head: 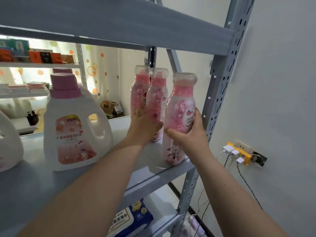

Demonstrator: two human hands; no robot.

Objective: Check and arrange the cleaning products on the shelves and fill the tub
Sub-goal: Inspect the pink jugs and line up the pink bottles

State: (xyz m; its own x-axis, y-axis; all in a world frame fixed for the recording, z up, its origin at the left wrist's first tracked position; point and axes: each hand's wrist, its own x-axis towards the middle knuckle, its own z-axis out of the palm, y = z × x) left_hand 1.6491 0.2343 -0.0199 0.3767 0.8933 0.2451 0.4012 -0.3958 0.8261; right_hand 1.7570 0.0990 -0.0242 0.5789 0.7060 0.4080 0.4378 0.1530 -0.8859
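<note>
Three tall pink bottles with clear tops stand at the right end of a grey metal shelf (51,182). My right hand (189,134) grips the front pink bottle (181,106), nearest the shelf edge. My left hand (145,127) wraps round the middle pink bottle (156,93); the rear pink bottle (139,82) stands just behind it. A white detergent jug with a pink cap (75,124) stands to the left, with a second pink cap behind it.
Another white jug (8,144) is partly cut off at the far left. A blue wet-wipes pack (131,219) lies on the shelf below. The upright post (220,93) stands right of the bottles. A power strip with chargers (237,153) hangs on the wall.
</note>
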